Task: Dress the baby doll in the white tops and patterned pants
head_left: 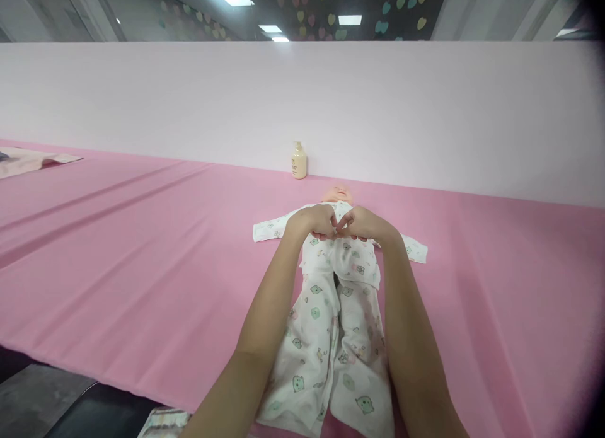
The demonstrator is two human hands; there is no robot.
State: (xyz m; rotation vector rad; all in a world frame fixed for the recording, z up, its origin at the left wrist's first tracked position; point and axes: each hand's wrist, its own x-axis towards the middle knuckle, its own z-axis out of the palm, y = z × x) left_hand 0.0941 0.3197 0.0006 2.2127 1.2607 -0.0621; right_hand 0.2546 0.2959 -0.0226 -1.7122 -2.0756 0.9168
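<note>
A baby doll (pixel 338 193) lies on its back on the pink tabletop (pixel 142 249), head pointing away from me. It wears a white printed shirt (pixel 347 258) with sleeves spread out to both sides, and matching white printed trousers (pixel 326 350) run down toward me. My left hand (pixel 312 222) and my right hand (pixel 363 224) meet over the doll's chest, fingers curled and pinching the front of the shirt. Both forearms lie along the doll's body and hide part of the shirt.
A cream pump bottle (pixel 299 160) stands behind the doll against the pale partition wall (pixel 425 110). A folded light cloth (pixel 28 161) lies at the far left. A patterned item (pixel 163 422) shows at the table's near edge.
</note>
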